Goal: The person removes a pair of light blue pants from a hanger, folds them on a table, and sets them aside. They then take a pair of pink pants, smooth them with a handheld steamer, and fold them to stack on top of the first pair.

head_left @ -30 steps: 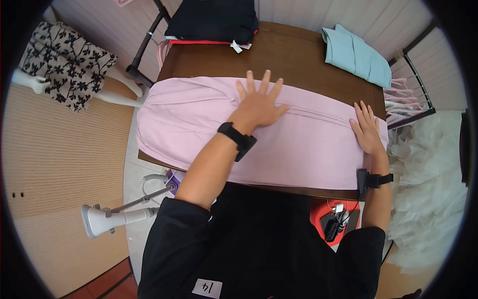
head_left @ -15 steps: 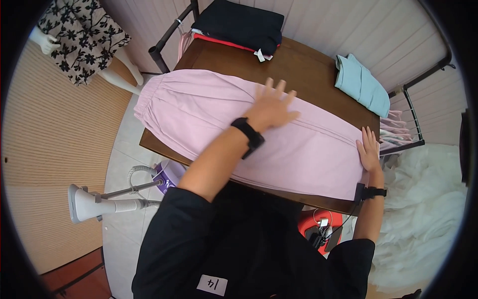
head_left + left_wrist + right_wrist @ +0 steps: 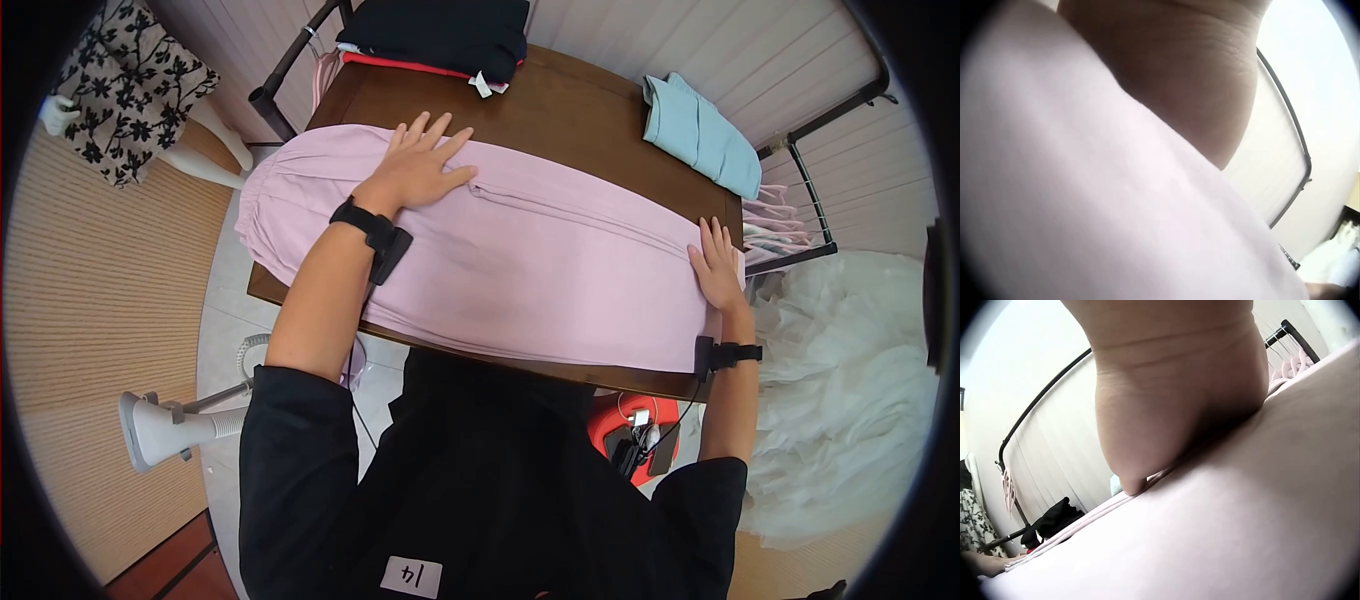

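A pair of pink trousers lies folded lengthwise across the brown table, its gathered elastic waist at the left and its leg ends at the right. My left hand rests on the cloth near the far edge, towards the waist, with fingers spread. At the right end, my right hand presses on the leg ends with straight fingers. Both wrist views show the heel of a hand low against the pink cloth; the fingertips are mostly hidden there.
Dark folded clothes over a red one lie at the back left. A light blue folded garment sits at the back right. Hanging rails flank the table, a garment steamer stands left, and a red stool holds cables below the front edge.
My left hand has slid leftwards along the trousers, from about the middle towards the waist. My right hand stays on the leg ends. The head view has shifted slightly.
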The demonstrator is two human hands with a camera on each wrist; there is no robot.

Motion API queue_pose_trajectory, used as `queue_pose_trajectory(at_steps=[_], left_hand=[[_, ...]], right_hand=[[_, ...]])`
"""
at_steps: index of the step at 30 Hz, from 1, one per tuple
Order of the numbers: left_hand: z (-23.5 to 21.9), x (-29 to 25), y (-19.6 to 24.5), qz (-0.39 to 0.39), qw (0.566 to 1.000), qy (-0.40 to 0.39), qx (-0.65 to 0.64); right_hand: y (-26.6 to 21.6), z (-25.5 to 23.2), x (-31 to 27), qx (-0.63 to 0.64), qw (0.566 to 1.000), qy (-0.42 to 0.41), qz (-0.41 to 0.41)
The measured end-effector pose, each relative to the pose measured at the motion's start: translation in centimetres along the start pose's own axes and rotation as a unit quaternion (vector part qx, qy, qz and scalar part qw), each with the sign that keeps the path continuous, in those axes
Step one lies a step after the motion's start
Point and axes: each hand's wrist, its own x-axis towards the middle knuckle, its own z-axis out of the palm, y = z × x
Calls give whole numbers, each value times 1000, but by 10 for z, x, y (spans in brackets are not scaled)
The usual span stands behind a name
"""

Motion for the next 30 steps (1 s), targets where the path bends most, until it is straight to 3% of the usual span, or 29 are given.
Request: queue_pose_trajectory(at_steps=[9,13,15,20,24,26,30], left_hand=[[-12,-5,-29,-22,1000,-15,-1],[-23,0,-13,-37,998,-44,11],[-27,7,13,-94,990,-101,37],[-11,35,119,88,995,-33,-34],[24,38,194,166,974,-51,-146],[43,39,199,152,987,7,-43],[57,42,188,187,980,29,-55]], right_hand=[[-27,1,4,5,1000,5,0],[-31,-1,3,-1,1000,-1,6],[-31,0,3,3,1000,1,5],[-30,-1,2,5,1000,2,5],[-27,-2,-2,13,1000,14,16],[-28,-6,-3,38,999,15,-9],[-6,-6,-11,11,999,33,16]])
